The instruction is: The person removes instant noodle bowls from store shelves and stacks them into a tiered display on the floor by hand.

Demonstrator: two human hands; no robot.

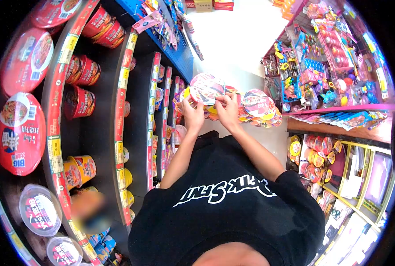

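Observation:
Both of my hands are together in front of my chest, at the near edge of a round-lidded container [207, 85] with a pale pink and white printed lid. My left hand [193, 116] has its fingers bent against the lid's lower left edge. Beside it, my right hand [228, 111] pinches at the lid's lower right edge, thumb and fingertips close together. More round-lidded containers [257, 104] stand just right of my right hand, in a cluster with colourful sides. What supports the containers is hidden beneath them.
Shelves with red noodle bowls [20, 133] and cups [79, 102] line the left. Toys and small goods hang on a rack [326, 57] at the right, above a pink shelf edge [339, 108]. More cups [318, 155] and a yellow-framed rack [359, 177] stand lower right.

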